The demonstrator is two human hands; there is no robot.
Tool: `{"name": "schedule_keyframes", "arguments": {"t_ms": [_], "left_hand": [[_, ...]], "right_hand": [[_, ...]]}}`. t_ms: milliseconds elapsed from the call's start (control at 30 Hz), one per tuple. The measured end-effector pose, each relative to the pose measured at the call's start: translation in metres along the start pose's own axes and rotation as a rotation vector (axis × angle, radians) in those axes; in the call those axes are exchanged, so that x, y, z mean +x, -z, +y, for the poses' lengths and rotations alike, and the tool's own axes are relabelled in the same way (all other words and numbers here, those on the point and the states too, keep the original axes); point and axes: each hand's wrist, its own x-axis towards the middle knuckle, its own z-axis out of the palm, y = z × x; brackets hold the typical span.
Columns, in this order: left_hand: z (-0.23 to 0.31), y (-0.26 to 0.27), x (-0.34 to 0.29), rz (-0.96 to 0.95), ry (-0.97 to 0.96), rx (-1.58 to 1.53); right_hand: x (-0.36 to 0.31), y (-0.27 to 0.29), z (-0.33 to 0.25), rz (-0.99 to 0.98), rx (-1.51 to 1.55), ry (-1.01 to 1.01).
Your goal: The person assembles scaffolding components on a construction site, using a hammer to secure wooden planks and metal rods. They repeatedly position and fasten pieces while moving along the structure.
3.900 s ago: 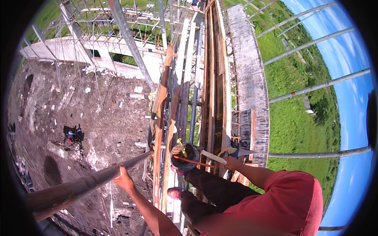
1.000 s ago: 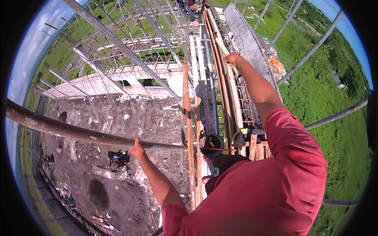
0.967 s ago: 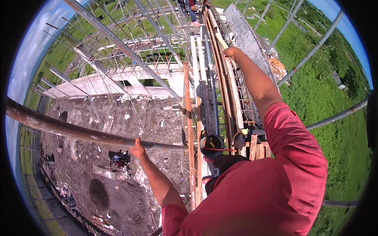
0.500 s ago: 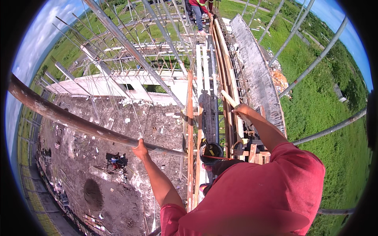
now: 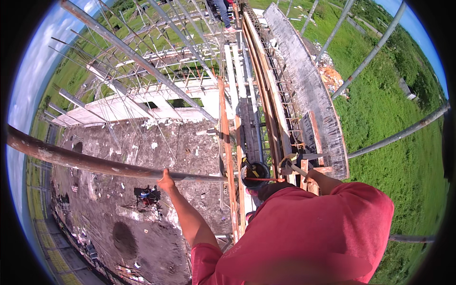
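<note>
My left hand (image 5: 166,181) is closed around a rusty brown metal pipe (image 5: 90,161) that crosses the left side at about waist height. Close to my right side, my right hand (image 5: 312,175) grips a pale wooden stick (image 5: 299,170), its fingers partly hidden by the arm. Just beyond the stick lies a curved tan handle-like piece (image 5: 286,163), beside a pointed grey blade-like piece (image 5: 314,156). Left of these, a dark bucket (image 5: 267,172) holds a yellow-and-black tool (image 5: 248,164) and other items I cannot make out.
Long timber boards (image 5: 266,71) run ahead beside a rebar cage (image 5: 285,90) and a grey concrete slab edge (image 5: 308,71). An upright orange-brown plank (image 5: 225,128) stands left of the walkway. Scaffold pipes (image 5: 137,57) slant across. Far below lies a littered dirt floor (image 5: 175,223). Another person (image 5: 222,12) stands ahead.
My right hand has drawn back toward my body with the wooden stick, from over the boards to beside the bucket. My left hand stays on the pipe. The view has shifted slightly.
</note>
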Motion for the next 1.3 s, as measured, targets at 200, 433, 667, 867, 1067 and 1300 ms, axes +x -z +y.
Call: {"name": "schedule_keyframes", "arguments": {"t_ms": [200, 433, 667, 867, 1067, 1300], "left_hand": [[0.013, 0.001, -0.009, 0.083, -0.042, 0.202], [0.002, -0.001, -0.002, 0.031, -0.057, 0.013], [0.003, 0.0, -0.001, 0.006, -0.053, 0.027], [0.007, 0.001, 0.0, 0.027, 0.023, 0.052], [0.009, 0.001, -0.004, 0.0, -0.005, 0.004], [0.014, 0.001, -0.008, -0.017, -0.036, -0.065]], "right_hand": [[-0.022, 0.002, 0.003, 0.079, -0.01, 0.083], [-0.019, -0.003, -0.013, 0.115, 0.01, 0.141], [-0.006, -0.007, -0.017, 0.167, -0.186, 0.201], [0.009, -0.01, -0.012, 0.114, -0.285, 0.222], [0.011, -0.011, -0.01, 0.045, -0.22, 0.089], [-0.013, -0.001, -0.014, 0.037, -0.148, 0.084]]}}
